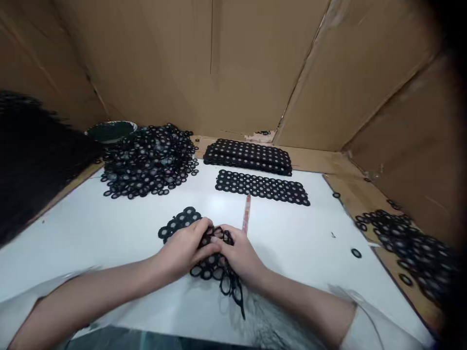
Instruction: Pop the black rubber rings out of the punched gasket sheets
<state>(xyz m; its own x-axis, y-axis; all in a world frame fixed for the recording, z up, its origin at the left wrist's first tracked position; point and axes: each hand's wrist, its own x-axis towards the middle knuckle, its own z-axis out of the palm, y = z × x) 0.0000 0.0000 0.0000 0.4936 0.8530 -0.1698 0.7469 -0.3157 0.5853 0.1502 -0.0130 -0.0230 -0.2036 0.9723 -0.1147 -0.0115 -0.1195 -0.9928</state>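
A strip of joined black rings [209, 265] is held just above the near middle of the white table. My left hand [188, 244] pinches it near its middle, thumb and fingers closed on the rings. Facing it, my right hand [239, 250] grips the right part, where a few rings hang down and tilt on edge. The left end of the strip spreads out beyond my left fingers. Both thumbs nearly meet over the rings, and the fingertips underneath are hidden. Just beyond my right hand lies an orange-red pen-like stick [247, 214].
Behind lie a flat ring panel [260, 187] and a stack of such panels [248, 154]. A heap of loose black rings [149, 163] sits far left beside a bowl [111, 131]. More rings [416, 248] lie right, on cardboard. Cardboard walls [189, 63] enclose the white table [302, 233].
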